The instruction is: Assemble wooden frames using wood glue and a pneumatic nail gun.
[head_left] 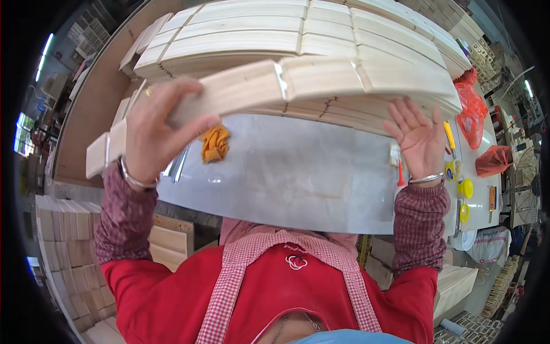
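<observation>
My left hand (157,123) is closed round a long pale wooden board (235,89) with narrow cross grooves, its thumb along the near edge. The board slants up from the left and runs across in front of a big stack of similar grooved boards (246,28); where its right end lies against the stack is hard to tell. My right hand (418,132) is raised open, palm showing and fingers spread, near the right part of the boards and holding nothing. Below the board, an orange crumpled cloth (215,144) lies on the grey tabletop (286,172).
Right of my right hand are a red-nozzled bottle (400,175), a yellow utility knife (450,137), yellow lids (465,188) and red plastic bags (472,109). Stacked wooden blocks (71,252) stand at lower left. A brown panel (86,114) rises beyond the table's left side.
</observation>
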The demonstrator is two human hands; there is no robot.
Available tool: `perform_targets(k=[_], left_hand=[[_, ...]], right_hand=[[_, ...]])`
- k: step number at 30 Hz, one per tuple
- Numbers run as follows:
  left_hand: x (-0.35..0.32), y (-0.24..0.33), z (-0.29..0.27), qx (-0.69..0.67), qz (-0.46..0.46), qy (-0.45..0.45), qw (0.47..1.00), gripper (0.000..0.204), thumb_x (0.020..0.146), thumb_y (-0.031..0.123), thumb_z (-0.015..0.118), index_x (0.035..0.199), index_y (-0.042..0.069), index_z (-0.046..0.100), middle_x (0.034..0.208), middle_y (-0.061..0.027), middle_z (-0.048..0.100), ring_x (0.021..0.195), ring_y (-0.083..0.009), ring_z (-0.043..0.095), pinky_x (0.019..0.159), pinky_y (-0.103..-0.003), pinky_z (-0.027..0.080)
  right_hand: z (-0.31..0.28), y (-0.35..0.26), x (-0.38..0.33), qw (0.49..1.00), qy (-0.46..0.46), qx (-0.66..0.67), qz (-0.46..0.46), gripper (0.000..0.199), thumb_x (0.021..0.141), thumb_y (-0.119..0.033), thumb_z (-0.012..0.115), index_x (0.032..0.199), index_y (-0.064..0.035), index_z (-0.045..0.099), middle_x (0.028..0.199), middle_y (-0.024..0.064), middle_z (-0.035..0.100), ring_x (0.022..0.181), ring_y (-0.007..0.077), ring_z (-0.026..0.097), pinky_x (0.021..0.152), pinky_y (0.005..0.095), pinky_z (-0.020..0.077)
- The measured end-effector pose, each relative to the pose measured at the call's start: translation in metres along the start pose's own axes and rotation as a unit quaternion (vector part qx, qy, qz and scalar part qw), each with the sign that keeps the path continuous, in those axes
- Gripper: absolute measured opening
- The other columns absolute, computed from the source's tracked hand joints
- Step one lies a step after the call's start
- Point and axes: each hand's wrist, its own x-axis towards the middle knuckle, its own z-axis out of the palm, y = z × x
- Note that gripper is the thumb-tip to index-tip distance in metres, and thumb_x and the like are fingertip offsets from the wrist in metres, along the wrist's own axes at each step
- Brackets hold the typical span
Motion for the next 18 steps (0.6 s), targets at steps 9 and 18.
perform_targets(k=[9, 18], left_hand=[[-0.128, 0.018, 0.095, -0.093, 0.054, -0.026, 0.994, 0.044, 0.068, 0.036, 0.075, 0.098, 0.006, 0.060, 0.106, -0.0084, 0.059, 0.091, -0.0240, 0.056, 0.080, -0.033, 0.046], [-0.248, 0.044, 0.126, -0.281, -0.410, 0.003, 0.868, 0.021, 0.077, 0.012, 0.069, 0.095, 0.003, 0.063, 0.094, -0.0090, 0.063, 0.078, -0.0175, 0.059, 0.071, -0.029, 0.050]], right_hand=[[-0.066, 0.010, -0.097, 0.970, 0.208, -0.121, -0.035, 0.049, 0.090, -0.016, 0.054, 0.132, 0.0044, 0.038, 0.128, 0.0153, 0.050, 0.110, 0.0245, 0.053, 0.099, 0.0331, 0.0399], [-0.127, 0.052, -0.153, 0.948, 0.258, -0.186, 0.020, 0.054, 0.089, -0.011, 0.056, 0.135, 0.0052, 0.034, 0.130, 0.0189, 0.046, 0.110, 0.0234, 0.052, 0.097, 0.0309, 0.0425]])
